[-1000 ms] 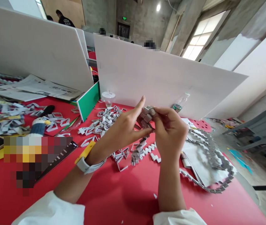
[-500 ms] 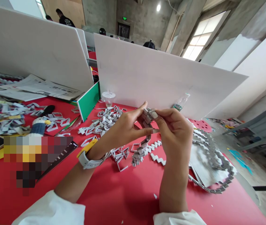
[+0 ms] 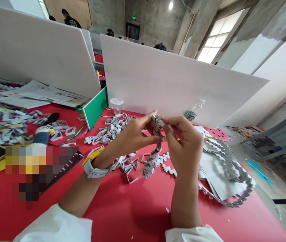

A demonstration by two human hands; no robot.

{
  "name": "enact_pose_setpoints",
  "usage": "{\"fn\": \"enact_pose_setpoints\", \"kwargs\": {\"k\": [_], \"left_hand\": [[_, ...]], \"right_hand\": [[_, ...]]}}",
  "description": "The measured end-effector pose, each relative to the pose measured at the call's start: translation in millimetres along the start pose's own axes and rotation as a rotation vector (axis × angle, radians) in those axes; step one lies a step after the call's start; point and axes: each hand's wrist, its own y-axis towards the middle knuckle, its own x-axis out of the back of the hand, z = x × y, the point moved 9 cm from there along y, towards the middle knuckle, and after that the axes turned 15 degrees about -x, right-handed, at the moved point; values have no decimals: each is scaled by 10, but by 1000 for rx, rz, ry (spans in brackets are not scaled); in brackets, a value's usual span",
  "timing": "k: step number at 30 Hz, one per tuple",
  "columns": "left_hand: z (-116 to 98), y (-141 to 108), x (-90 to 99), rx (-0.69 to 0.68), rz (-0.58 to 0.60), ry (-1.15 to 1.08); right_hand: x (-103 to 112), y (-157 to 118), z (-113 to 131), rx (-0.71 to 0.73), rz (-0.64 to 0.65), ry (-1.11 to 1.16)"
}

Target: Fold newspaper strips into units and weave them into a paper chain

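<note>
Above the red table, my left hand (image 3: pixel 139 132) grips a chain of folded paper links (image 3: pixel 155 155) near its upper end, thumb and fingers on either side. The chain hangs below that hand in a zigzag, and its lower end is at the tabletop. My right hand (image 3: pixel 183 137) pinches the top end of the same chain between thumb and fingers, and the two hands nearly touch. Behind the left forearm lies a heap of folded paper strips (image 3: pixel 115 129). Short zigzag pieces (image 3: pixel 168 169) lie beside the chain.
A long paper chain (image 3: pixel 242 198) curves over white sheets at the right. Against the white partition (image 3: pixel 158 77) stand a lidded plastic cup (image 3: pixel 117 105) and a tilted clear bottle (image 3: pixel 194 110). A green board (image 3: pixel 95 109), a plush bird (image 3: pixel 43 134) and more paper strips (image 3: pixel 4 131) are at the left.
My right hand has shifted slightly left, and the top of the chain has turned a little between my fingers. My left hand keeps its grip almost in place.
</note>
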Motion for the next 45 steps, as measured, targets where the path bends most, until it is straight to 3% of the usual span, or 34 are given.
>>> {"fn": "enact_pose_setpoints", "kwargs": {"k": [5, 12, 17, 26, 32, 37, 42, 45], "left_hand": [[14, -2, 7, -3, 6, 41], [-34, -19, 29, 16, 52, 281], [-35, -21, 34, -10, 55, 322], [-117, -12, 14, 29, 82, 329], [-154, -5, 2, 20, 103, 313], [-160, 8, -9, -36, 35, 298], [-217, 24, -55, -90, 35, 315], [-202, 18, -31, -84, 39, 313]], "right_hand": [[29, 6, -1, 27, -84, -71], [20, -2, -30, 50, -147, -151], [-5, 42, -76, 4, -78, -128], [14, 57, -106, -30, -85, -127], [-38, 69, -146, -91, 20, -13], [6, 38, -186, -132, -124, 65], [56, -5, -123, -81, -268, 69], [61, -10, -93, -77, -277, 67]]}}
